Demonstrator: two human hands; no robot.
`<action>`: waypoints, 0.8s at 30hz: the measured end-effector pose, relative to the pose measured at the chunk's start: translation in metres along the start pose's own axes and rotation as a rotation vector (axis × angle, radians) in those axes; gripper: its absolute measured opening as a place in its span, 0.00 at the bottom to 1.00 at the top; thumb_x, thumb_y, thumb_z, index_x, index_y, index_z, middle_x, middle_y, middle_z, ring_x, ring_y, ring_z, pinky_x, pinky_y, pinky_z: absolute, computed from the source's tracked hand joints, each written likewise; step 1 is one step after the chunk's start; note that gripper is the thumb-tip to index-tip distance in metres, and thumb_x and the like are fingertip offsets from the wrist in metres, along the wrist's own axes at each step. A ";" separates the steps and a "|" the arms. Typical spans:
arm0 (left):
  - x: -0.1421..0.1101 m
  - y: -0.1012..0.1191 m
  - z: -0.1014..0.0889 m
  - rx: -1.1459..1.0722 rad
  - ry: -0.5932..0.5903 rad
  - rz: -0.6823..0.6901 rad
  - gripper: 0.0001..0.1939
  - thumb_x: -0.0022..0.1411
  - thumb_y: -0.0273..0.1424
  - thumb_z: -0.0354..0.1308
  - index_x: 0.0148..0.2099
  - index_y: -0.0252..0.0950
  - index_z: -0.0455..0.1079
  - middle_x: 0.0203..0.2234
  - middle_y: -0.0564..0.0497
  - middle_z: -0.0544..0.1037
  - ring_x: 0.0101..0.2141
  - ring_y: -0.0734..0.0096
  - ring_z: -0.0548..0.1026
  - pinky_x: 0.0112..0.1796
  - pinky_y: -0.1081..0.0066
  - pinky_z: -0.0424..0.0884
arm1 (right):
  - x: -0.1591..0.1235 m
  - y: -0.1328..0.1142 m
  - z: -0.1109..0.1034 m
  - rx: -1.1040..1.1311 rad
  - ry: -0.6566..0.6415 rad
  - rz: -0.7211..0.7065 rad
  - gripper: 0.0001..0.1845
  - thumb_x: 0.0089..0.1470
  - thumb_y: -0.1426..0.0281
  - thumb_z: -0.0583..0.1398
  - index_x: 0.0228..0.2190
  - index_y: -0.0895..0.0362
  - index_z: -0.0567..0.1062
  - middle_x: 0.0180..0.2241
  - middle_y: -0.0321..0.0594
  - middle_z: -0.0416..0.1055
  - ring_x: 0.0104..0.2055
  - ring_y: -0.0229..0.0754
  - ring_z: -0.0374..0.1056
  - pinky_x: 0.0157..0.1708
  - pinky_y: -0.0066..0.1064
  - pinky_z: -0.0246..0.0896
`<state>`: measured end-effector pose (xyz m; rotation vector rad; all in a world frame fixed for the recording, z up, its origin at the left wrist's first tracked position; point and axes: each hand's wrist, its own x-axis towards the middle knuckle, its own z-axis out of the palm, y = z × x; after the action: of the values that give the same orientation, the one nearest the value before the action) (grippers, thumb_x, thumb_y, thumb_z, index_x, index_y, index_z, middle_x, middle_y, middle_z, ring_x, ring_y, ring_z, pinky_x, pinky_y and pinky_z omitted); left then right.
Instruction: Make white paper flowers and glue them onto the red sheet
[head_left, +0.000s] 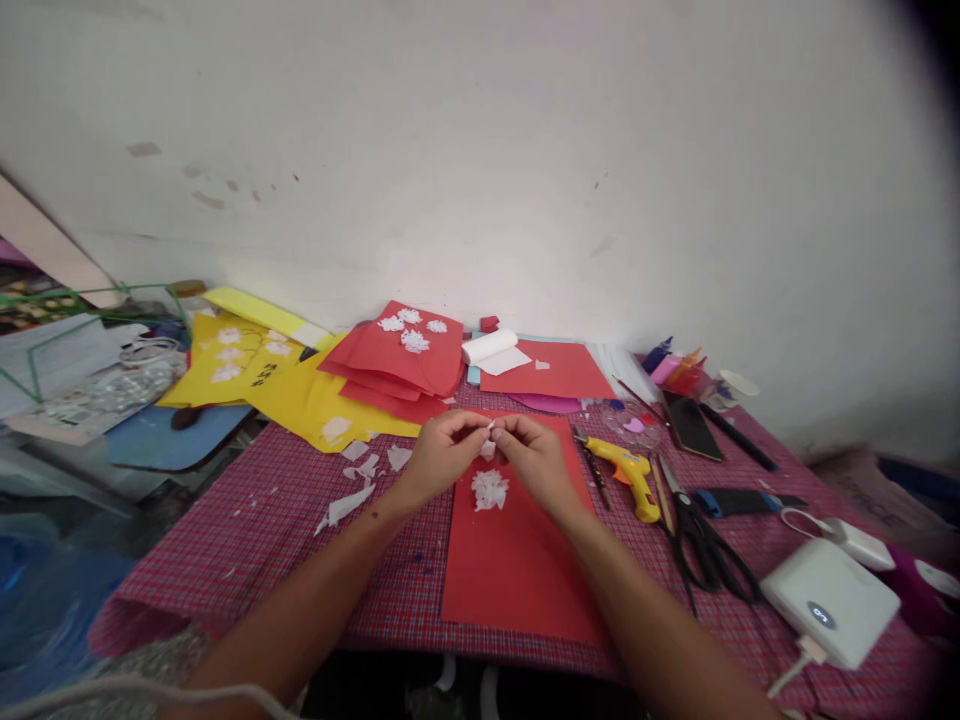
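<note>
My left hand (452,452) and my right hand (529,455) meet above a red paper sheet (517,570), fingertips pinched together. Between them is a small piece of white paper (488,450), partly covered by the fingers. Just below the hands, a ruffled white paper flower (490,490) lies on the red sheet. To the right of my right hand rests a yellow glue gun (634,475), with a dark slim stick (597,477) beside it. White paper scraps (360,465) are scattered left of my left hand.
Black-handled scissors (709,555), a blue-black knife (742,502), a phone (691,425) and a white power bank (832,600) occupy the right side. Behind are a white paper roll (491,346) and red sheets (420,350) bearing white flowers. Yellow paper (300,400) lies left, on a checked cloth (285,530).
</note>
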<state>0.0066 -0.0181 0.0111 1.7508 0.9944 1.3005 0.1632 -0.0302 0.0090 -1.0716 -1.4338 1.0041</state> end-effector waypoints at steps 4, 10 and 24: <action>0.000 0.001 -0.001 -0.008 0.000 0.003 0.10 0.62 0.30 0.53 0.40 0.36 0.76 0.31 0.51 0.79 0.31 0.73 0.75 0.34 0.74 0.70 | 0.000 -0.001 0.000 -0.018 -0.004 -0.010 0.12 0.55 0.61 0.59 0.27 0.56 0.73 0.24 0.36 0.70 0.26 0.38 0.63 0.27 0.28 0.58; 0.000 0.002 -0.001 -0.050 -0.036 -0.017 0.08 0.60 0.29 0.55 0.38 0.35 0.75 0.29 0.51 0.79 0.29 0.74 0.74 0.33 0.75 0.70 | -0.001 0.000 -0.001 -0.030 -0.022 0.001 0.14 0.55 0.59 0.59 0.26 0.56 0.72 0.24 0.36 0.71 0.26 0.38 0.64 0.27 0.29 0.58; 0.001 0.003 -0.001 -0.066 -0.058 -0.029 0.08 0.62 0.30 0.54 0.36 0.34 0.74 0.25 0.53 0.76 0.26 0.76 0.72 0.29 0.77 0.68 | -0.002 -0.005 -0.001 0.036 -0.027 0.004 0.12 0.52 0.61 0.62 0.26 0.56 0.73 0.23 0.36 0.71 0.25 0.37 0.63 0.27 0.29 0.58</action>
<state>0.0066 -0.0185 0.0148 1.7087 0.9299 1.2437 0.1639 -0.0328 0.0132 -1.0387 -1.4308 1.0464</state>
